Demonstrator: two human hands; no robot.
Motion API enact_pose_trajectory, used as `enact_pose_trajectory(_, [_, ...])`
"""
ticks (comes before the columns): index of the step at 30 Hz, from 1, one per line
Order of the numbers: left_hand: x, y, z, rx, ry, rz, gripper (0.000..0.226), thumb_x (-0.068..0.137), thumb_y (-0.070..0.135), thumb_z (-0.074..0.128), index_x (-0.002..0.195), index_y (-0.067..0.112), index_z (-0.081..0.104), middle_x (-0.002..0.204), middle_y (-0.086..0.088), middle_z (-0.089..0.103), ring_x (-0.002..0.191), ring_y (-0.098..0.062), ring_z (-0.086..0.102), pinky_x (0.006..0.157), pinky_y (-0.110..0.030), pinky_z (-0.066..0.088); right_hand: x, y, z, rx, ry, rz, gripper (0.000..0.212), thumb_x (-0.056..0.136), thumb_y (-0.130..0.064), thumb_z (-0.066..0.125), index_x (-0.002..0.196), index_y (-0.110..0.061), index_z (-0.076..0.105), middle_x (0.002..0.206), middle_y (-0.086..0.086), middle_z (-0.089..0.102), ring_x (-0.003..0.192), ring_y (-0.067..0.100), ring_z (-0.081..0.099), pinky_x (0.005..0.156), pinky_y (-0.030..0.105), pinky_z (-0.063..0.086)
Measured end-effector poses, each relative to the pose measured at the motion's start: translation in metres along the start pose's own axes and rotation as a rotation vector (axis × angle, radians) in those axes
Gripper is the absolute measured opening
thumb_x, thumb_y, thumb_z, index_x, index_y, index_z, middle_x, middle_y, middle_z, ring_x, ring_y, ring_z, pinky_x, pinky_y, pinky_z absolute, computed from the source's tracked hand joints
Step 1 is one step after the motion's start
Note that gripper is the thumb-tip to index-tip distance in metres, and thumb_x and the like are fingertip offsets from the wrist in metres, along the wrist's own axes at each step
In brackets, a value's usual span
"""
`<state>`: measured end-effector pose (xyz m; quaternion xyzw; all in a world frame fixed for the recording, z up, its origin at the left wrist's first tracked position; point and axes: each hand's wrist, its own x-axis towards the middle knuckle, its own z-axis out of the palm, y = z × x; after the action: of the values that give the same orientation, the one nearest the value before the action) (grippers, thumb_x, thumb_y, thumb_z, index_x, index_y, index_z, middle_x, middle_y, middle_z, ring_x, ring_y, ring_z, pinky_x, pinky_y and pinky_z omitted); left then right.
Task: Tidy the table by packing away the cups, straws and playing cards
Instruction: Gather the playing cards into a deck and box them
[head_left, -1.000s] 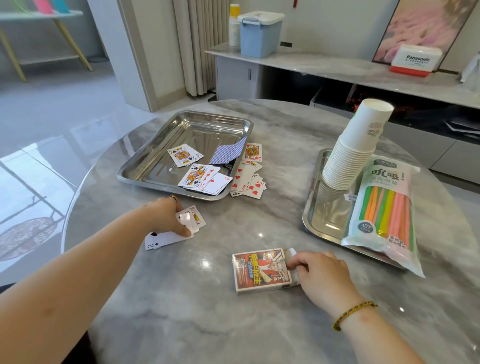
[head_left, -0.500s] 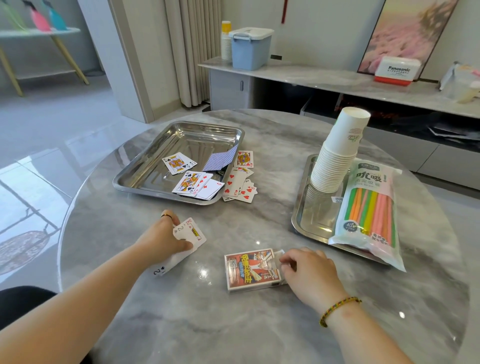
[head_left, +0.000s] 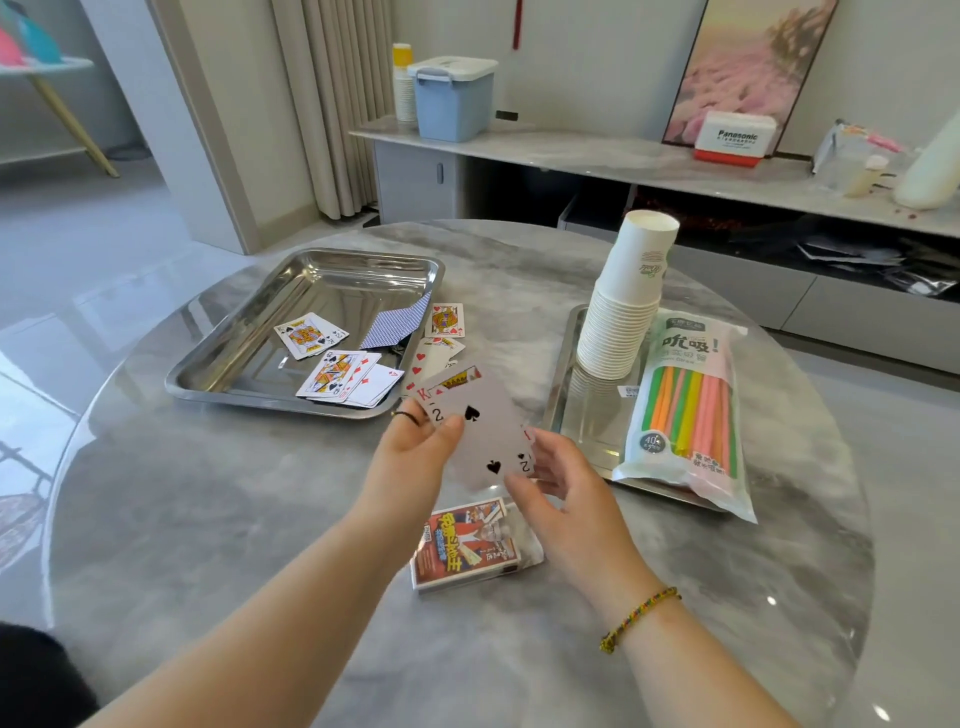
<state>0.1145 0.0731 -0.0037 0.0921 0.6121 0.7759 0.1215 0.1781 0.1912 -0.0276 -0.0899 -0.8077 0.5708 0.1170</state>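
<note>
Fingers (head_left: 449, 428) of left hand (head_left: 415, 452) pinch a small fan of cards (head_left: 483, 431): two of spades on top, a red king showing behind. Half a second back this hand was down at the desk (head_left: 234, 519) gathering them; now it is up, and the cards hang in the air above the box (head_left: 465, 543). Right hand (head_left: 561, 483) has left the box flap and come to the fan's lower right corner, its fingers loosely curled under the edge. Cannot tell whether they grip it or only touch.

Reading: the pick-up is done. Squaring the fan and feeding it into the box looks like the next step.

Box lies flat on the desk, near edge, with its flap end toward the right and apparently open. Loose cards (head_left: 337, 374) remain in the left tray (head_left: 311, 254), most face up and one face down, with more spilled on the desk beside its rim. Cups (head_left: 623, 312) are stacked and straws (head_left: 685, 410) bagged on the right tray (head_left: 563, 374), so the card work is far from finished.
</note>
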Motion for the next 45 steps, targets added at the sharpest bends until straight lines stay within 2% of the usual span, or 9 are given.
enact_pose_trajectory(5, [-0.003, -0.015, 0.014, 0.060, -0.075, -0.029, 0.024, 0.092, 0.002, 0.040, 0.088, 0.023, 0.053, 0.066, 0.021, 0.070, 0.064, 0.012, 0.061, 0.055, -0.004, 0.045, 0.007, 0.001, -0.011, -0.006, 0.103, 0.051, 0.024, 0.081, -0.011, 0.059, 0.065, -0.028, 0.052, 0.069, -0.011, 0.064, 0.067, 0.011, 0.058, 0.057, 0.010, 0.043])
enact_pose_trajectory(9, [-0.002, -0.021, 0.001, 0.154, -0.087, -0.105, 0.023, 0.092, 0.011, 0.044, 0.086, 0.027, 0.059, 0.073, 0.021, 0.069, 0.068, 0.013, 0.061, 0.062, -0.004, 0.047, 0.011, 0.001, -0.014, 0.066, 0.073, 0.121, 0.021, 0.082, -0.011, 0.056, 0.065, -0.021, 0.049, 0.077, 0.014, 0.061, 0.074, 0.021, 0.055, 0.072, 0.039, 0.051])
enact_pose_trajectory(13, [-0.006, -0.029, -0.010, 0.339, -0.176, -0.203, 0.018, 0.091, 0.021, 0.048, 0.094, 0.038, 0.054, 0.087, 0.025, 0.068, 0.071, 0.011, 0.062, 0.057, -0.004, 0.045, 0.010, 0.002, -0.015, 0.197, 0.104, 0.169, 0.020, 0.083, -0.009, 0.054, 0.069, -0.022, 0.051, 0.069, 0.001, 0.056, 0.067, 0.016, 0.053, 0.061, 0.033, 0.045])
enact_pose_trajectory(15, [-0.012, -0.033, -0.016, 0.659, -0.275, -0.175, 0.034, 0.083, 0.028, 0.060, 0.110, 0.042, 0.044, 0.111, 0.020, 0.055, 0.088, 0.011, 0.056, 0.075, -0.008, 0.044, 0.010, 0.004, -0.021, 0.151, 0.130, 0.194, 0.022, 0.084, -0.008, 0.053, 0.069, -0.024, 0.051, 0.069, -0.002, 0.056, 0.063, 0.012, 0.053, 0.056, 0.026, 0.043])
enact_pose_trajectory(17, [-0.015, -0.041, -0.026, 1.143, -0.428, -0.096, 0.080, 0.069, 0.043, 0.070, 0.134, 0.035, 0.026, 0.128, 0.015, 0.037, 0.121, -0.002, 0.035, 0.102, -0.017, 0.026, 0.012, 0.006, -0.028, 0.119, 0.154, 0.231, 0.026, 0.084, -0.006, 0.051, 0.068, -0.026, 0.050, 0.070, -0.003, 0.056, 0.063, 0.011, 0.052, 0.054, 0.025, 0.042])
enact_pose_trajectory(20, [-0.015, -0.050, -0.036, 1.461, -0.519, 0.048, 0.102, 0.064, 0.056, 0.067, 0.142, 0.030, 0.007, 0.143, 0.012, 0.027, 0.133, -0.010, 0.018, 0.108, -0.020, 0.010, 0.015, 0.010, -0.033, 0.085, 0.110, 0.278, 0.022, 0.085, -0.004, 0.050, 0.074, -0.024, 0.051, 0.069, -0.005, 0.055, 0.061, 0.009, 0.051, 0.048, 0.019, 0.042])
enact_pose_trajectory(27, [-0.005, -0.042, -0.060, 1.190, -0.464, 0.058, 0.085, 0.069, 0.035, 0.071, 0.139, 0.028, 0.022, 0.134, 0.012, 0.036, 0.121, -0.005, 0.036, 0.096, -0.011, 0.026, 0.015, 0.017, -0.023, 0.101, 0.004, 0.243, 0.026, 0.083, -0.003, 0.053, 0.072, -0.026, 0.051, 0.070, -0.007, 0.055, 0.061, 0.006, 0.050, 0.044, 0.005, 0.037])
enact_pose_trajectory(37, [-0.019, -0.043, -0.079, 0.926, -0.319, 0.006, 0.081, 0.064, 0.019, 0.078, 0.129, 0.035, 0.032, 0.109, 0.041, 0.028, 0.093, 0.026, 0.038, 0.074, 0.010, 0.027, 0.018, 0.021, -0.013, 0.082, 0.047, 0.215, 0.025, 0.083, -0.005, 0.055, 0.071, -0.026, 0.051, 0.068, -0.007, 0.054, 0.060, 0.009, 0.050, 0.055, 0.021, 0.040])
enact_pose_trajectory(45, [-0.018, -0.042, -0.076, 0.929, -0.315, -0.010, 0.083, 0.066, 0.023, 0.077, 0.133, 0.033, 0.029, 0.107, 0.043, 0.023, 0.097, 0.010, 0.041, 0.075, 0.010, 0.027, 0.017, 0.021, -0.011, 0.061, 0.003, 0.190, 0.023, 0.082, -0.005, 0.056, 0.072, -0.026, 0.051, 0.067, -0.008, 0.055, 0.057, 0.004, 0.050, 0.046, 0.008, 0.037])
